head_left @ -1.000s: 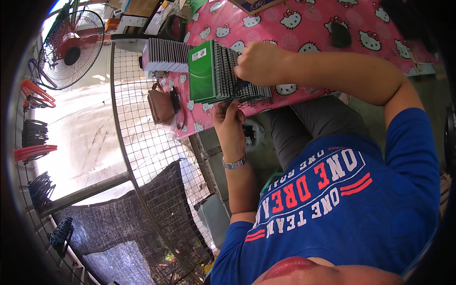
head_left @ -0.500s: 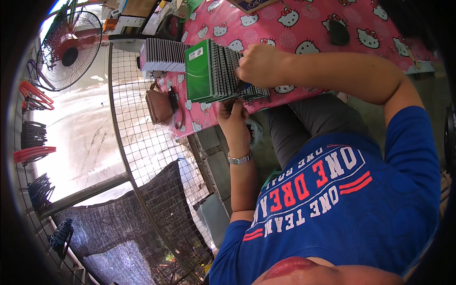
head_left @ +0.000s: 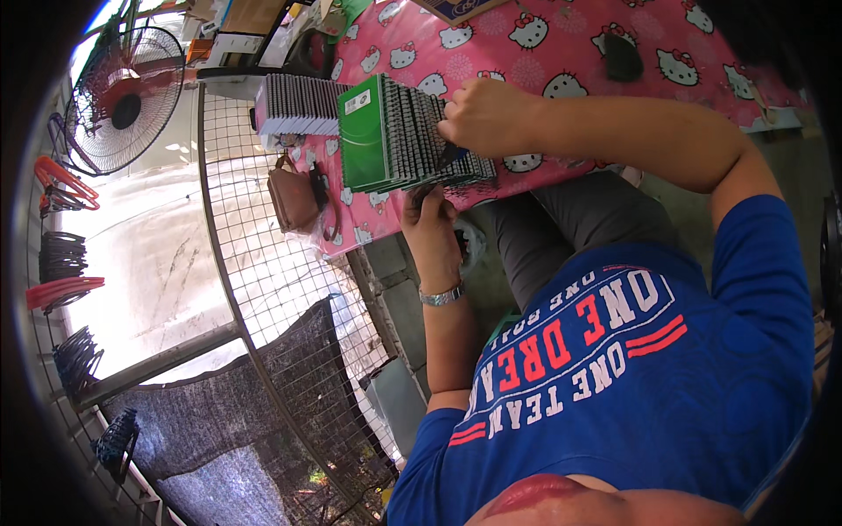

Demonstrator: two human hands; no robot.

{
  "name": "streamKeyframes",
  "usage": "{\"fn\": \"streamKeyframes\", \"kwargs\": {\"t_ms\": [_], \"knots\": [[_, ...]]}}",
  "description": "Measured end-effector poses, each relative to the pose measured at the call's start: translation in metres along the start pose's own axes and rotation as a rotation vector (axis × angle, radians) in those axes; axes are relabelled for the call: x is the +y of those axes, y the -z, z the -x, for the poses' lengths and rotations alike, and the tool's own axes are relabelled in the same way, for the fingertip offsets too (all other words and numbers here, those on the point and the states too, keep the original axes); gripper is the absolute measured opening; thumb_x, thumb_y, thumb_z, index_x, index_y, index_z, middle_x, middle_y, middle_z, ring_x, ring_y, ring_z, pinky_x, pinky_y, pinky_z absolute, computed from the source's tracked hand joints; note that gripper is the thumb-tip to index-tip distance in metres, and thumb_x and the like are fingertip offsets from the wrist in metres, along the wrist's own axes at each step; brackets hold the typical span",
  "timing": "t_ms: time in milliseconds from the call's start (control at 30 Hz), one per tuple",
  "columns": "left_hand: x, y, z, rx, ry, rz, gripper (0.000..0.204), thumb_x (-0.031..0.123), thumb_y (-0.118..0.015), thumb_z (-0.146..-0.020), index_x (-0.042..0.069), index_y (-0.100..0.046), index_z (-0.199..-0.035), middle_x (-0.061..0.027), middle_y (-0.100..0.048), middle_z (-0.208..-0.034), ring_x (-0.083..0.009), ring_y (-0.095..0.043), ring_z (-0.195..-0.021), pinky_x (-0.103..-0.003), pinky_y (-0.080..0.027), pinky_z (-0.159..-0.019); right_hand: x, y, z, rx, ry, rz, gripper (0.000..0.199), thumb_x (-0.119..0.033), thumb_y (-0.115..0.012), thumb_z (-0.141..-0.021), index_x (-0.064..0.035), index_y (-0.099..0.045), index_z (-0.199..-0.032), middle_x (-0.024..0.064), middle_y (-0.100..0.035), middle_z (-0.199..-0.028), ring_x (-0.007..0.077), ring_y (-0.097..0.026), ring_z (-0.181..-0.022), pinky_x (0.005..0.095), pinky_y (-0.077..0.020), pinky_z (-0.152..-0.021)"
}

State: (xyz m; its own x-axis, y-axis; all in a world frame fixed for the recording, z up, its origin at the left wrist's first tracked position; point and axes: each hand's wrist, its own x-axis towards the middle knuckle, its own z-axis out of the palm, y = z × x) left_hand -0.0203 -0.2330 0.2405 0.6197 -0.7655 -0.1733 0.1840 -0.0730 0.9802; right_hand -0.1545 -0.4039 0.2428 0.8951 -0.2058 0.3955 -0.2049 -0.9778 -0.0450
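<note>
A stack of green spiral notebooks (head_left: 362,145) lies fanned out near the table edge, its black wire bindings in stepped rows. My right hand (head_left: 488,116) is closed in a fist over the right side of these bindings. Beneath its fingers shows a small dark blue item (head_left: 452,157), too hidden to name. Below the stack's front edge, my left hand (head_left: 428,215) pinches something dark between thumb and fingers, which I cannot make out. A metal-band watch (head_left: 442,296) circles my left wrist.
Another row of spiral notebooks (head_left: 303,103) stands left of the green ones. A pink patterned cloth (head_left: 491,53) covers the table. A brown bag (head_left: 294,196) hangs by its left edge, beside a wire grid (head_left: 241,175). A fan (head_left: 127,110) stands far left. A box (head_left: 456,7) sits at the back.
</note>
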Motion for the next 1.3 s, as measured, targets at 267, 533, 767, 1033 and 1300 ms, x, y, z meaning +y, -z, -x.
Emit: {"fn": "streamKeyframes", "kwargs": {"t_ms": [267, 533, 767, 1033, 1300], "knots": [[-0.007, 0.004, -0.005, -0.048, 0.035, 0.006, 0.002, 0.004, -0.061, -0.089, 0.006, -0.061, -0.089, -0.0020, -0.059, -0.072, -0.0110, -0.051, -0.055, -0.026, -0.040, -0.051, -0.006, -0.003, -0.007, -0.022, 0.072, 0.016, 0.012, -0.016, -0.057, -0.080, -0.0082, -0.066, -0.080, 0.0077, -0.066, -0.076, 0.0234, -0.067, -0.080, 0.0405, -0.0511, -0.077], [-0.012, 0.008, -0.004, -0.028, 0.095, 0.228, 0.004, 0.002, -0.062, -0.088, 0.004, -0.059, -0.088, -0.0020, -0.059, -0.073, -0.0099, -0.050, -0.057, -0.026, -0.038, -0.052, 0.004, -0.021, 0.007, 0.334, 0.089, 0.084, 0.012, -0.015, -0.056, -0.080, -0.0077, -0.066, -0.081, 0.0081, -0.068, -0.080, 0.0233, -0.067, -0.080, 0.0388, -0.0508, -0.077], [-0.020, 0.000, -0.008, -0.010, 0.031, -0.030, 0.008, 0.000, -0.063, -0.087, 0.005, -0.058, -0.091, -0.0038, -0.060, -0.074, -0.0106, -0.051, -0.055, -0.026, -0.038, -0.051, -0.003, -0.012, -0.002, -0.227, -0.035, -0.067, 0.012, -0.016, -0.056, -0.081, -0.0089, -0.065, -0.080, 0.0054, -0.066, -0.078, 0.0213, -0.066, -0.080, 0.0391, -0.0494, -0.076], [-0.022, -0.009, -0.004, 0.036, -0.010, -0.044, 0.012, 0.000, -0.065, -0.085, 0.004, -0.056, -0.092, -0.0013, -0.056, -0.072, -0.0081, -0.049, -0.056, -0.023, -0.036, -0.049, 0.001, -0.025, 0.009, 0.172, 0.053, 0.021, 0.011, -0.015, -0.057, -0.077, -0.0068, -0.065, -0.078, 0.0091, -0.067, -0.075, 0.0249, -0.067, -0.076, 0.0395, -0.0504, -0.074], [-0.031, 0.005, -0.001, 0.078, -0.061, -0.117, 0.015, 0.001, -0.066, -0.085, 0.006, -0.053, -0.089, -0.0008, -0.056, -0.072, -0.0072, -0.049, -0.056, -0.022, -0.036, -0.049, 0.002, -0.034, 0.016, 0.002, -0.056, -0.060, 0.011, -0.016, -0.058, -0.078, -0.0083, -0.064, -0.078, 0.0065, -0.066, -0.077, 0.0221, -0.066, -0.079, 0.0393, -0.0502, -0.078]]}}
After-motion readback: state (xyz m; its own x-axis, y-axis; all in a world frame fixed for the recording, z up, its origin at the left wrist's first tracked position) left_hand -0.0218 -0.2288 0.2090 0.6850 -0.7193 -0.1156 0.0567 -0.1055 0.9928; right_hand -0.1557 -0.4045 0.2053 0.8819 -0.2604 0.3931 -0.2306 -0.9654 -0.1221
